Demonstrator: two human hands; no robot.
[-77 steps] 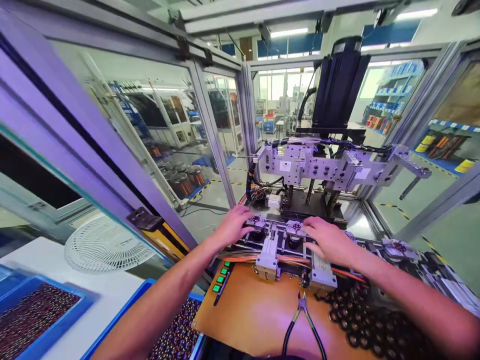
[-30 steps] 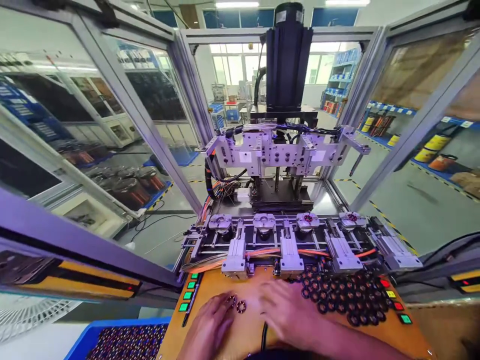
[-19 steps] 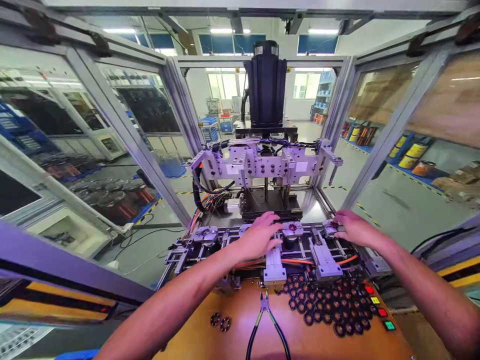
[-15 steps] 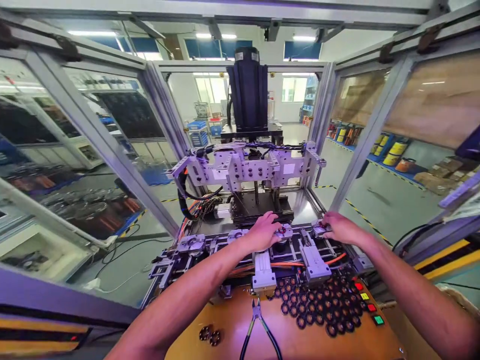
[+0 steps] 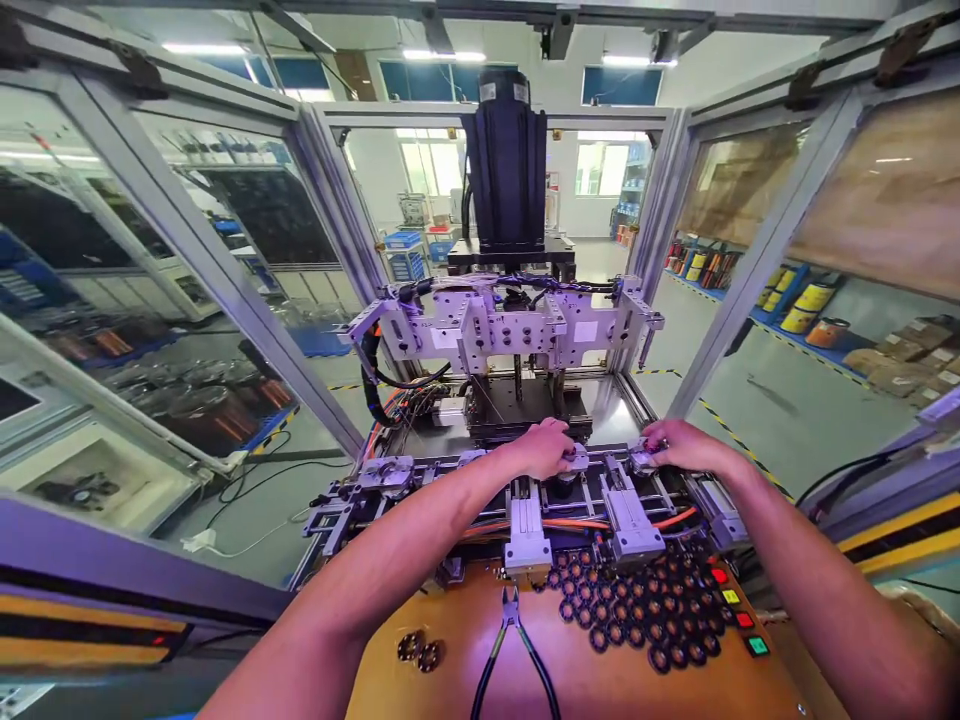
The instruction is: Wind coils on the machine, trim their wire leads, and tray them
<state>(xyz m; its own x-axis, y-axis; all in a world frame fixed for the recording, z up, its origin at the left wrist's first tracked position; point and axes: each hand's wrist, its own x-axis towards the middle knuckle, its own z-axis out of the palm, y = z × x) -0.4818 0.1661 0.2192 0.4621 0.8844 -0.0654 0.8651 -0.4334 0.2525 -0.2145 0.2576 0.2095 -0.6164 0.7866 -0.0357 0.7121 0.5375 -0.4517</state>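
My left hand (image 5: 546,448) reaches over the second holder from the right (image 5: 576,462). Its fingers are curled down onto this metal holder and hide what lies under them. My right hand (image 5: 681,446) is at the rightmost holder (image 5: 643,461), thumb and fingers closed around a small dark part with red on it (image 5: 655,443), largely covered by the fingers. On the table's front right lie several black ring-shaped parts with coppery centres (image 5: 634,605). Diagonal cutters (image 5: 512,630) lie with handles spread, and a few loose rings (image 5: 427,656) are at their left.
A machine head with a black motor (image 5: 506,165) stands behind the holders. Pale clamp blocks (image 5: 526,540) project toward me, with orange hoses (image 5: 577,524) around them. Coloured buttons (image 5: 744,620) line the table's right edge. Metal frame posts (image 5: 334,250) enclose both sides.
My left fingers have curled down over the holder, covering the red and dark part seen there before. My right hand stays at its holder, fingers drawn closer together. The view shifts slightly.
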